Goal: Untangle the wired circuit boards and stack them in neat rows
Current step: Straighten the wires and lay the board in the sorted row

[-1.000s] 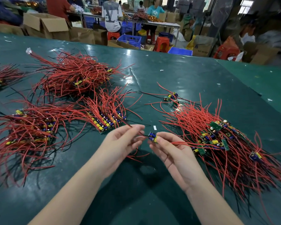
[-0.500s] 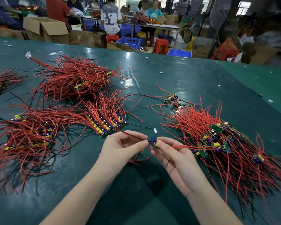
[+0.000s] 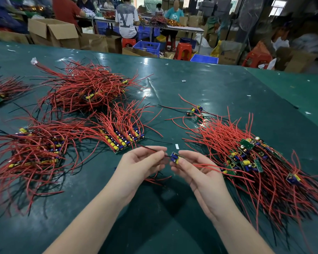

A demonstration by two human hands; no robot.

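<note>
A small circuit board [image 3: 174, 157], studded with blue and yellow parts, is held above the table [image 3: 218, 85] between a person's two hands. The right hand [image 3: 196, 171] pinches the board at its fingertips, palm up, a red wire [image 3: 209, 166] trailing across the fingers toward the tangled pile [image 3: 250, 154] just to the right. The left hand [image 3: 138, 165] sits just beside the board, fingers curled, pinching the thin red and black wires [image 3: 151, 149] that run from it. Directly beyond the left hand stands a tidy row of boards [image 3: 123, 140], their stiff red leads fanning upward and away. Looser heaps of boards and glossy red wire [image 3: 84, 88] lie farther left on the dark green, slightly shiny table covering. A small white scrap [image 3: 176, 146] rests on the table near the fingertips. Workers, cardboard boxes [image 3: 51, 31] and blue crates [image 3: 147, 46] fill the background.
</note>
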